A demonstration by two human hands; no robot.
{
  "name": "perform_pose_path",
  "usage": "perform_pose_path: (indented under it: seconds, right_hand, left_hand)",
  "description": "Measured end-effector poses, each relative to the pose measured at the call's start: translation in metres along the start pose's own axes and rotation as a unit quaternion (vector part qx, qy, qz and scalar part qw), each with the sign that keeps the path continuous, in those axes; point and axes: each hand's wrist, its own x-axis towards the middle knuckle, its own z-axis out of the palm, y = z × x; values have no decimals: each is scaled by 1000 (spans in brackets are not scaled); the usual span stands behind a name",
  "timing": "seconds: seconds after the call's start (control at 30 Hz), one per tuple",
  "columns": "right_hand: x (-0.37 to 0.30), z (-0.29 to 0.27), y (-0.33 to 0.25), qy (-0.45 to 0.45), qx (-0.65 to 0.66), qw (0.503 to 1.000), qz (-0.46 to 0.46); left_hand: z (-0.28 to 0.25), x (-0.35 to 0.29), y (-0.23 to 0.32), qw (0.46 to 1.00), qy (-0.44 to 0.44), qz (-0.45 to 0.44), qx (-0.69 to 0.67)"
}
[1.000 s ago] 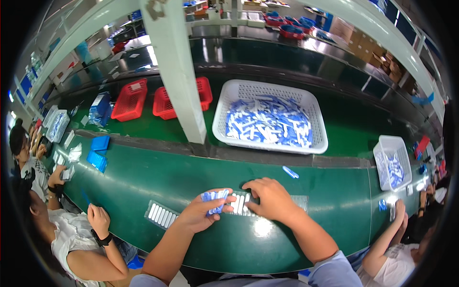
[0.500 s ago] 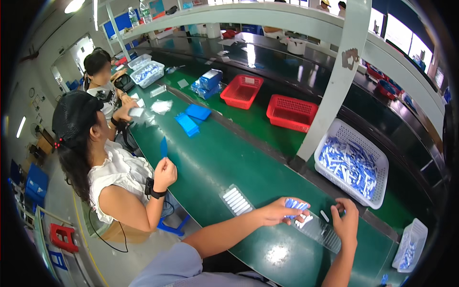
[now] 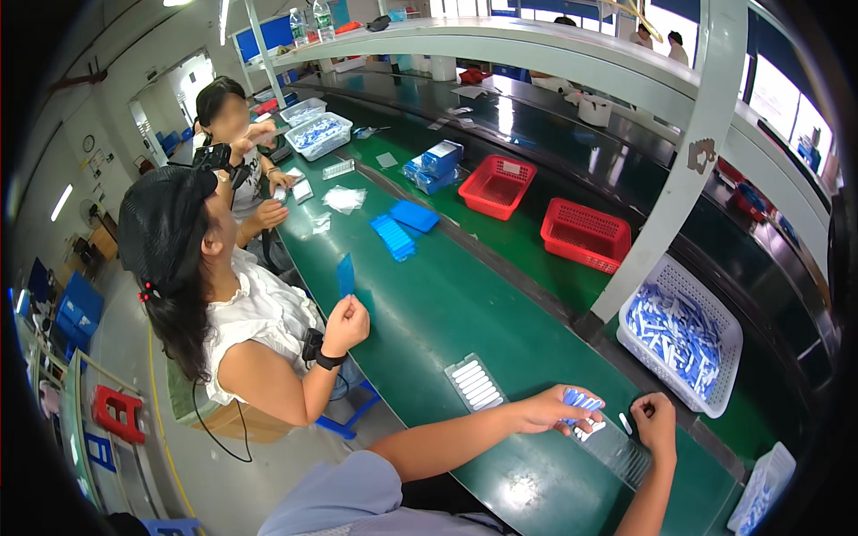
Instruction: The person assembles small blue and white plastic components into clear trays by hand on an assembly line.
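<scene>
Left hand point(image 3: 547, 413) pinches a bunch of small blue-white pieces point(image 3: 579, 400) just above a clear tray point(image 3: 617, 451); right hand point(image 3: 655, 418) (fingers curled shut) rests beside it on the green belt point(image 3: 447, 304).

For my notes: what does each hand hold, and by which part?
Left hand grips a bunch of small blue-and-white pieces by their near ends. Right hand pinches something tiny; unclear what.

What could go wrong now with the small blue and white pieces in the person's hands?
1. The left hand holds a bunch of blue and white pieces loosely over the green table; some may slip out.
2. The right hand pinches near a clear tray lying close to the table edge, so a nudge might push it off.
</scene>
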Motion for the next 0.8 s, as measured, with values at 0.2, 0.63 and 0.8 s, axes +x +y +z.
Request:
perform_pose_path:
  seconds: [0.2,0.63,0.8]
  right_hand:
    - [3,1,3,-8,25,999,25]
    - [13,8,26,-17,37,999,9]
    - [1,9,17,29,104,994,-25]
  left_hand:
    - [2,3,-3,1000,-2,16,20]
    - [1,4,-3,999,-4,35,22]
    - [0,4,-9,999,-5,37,13]
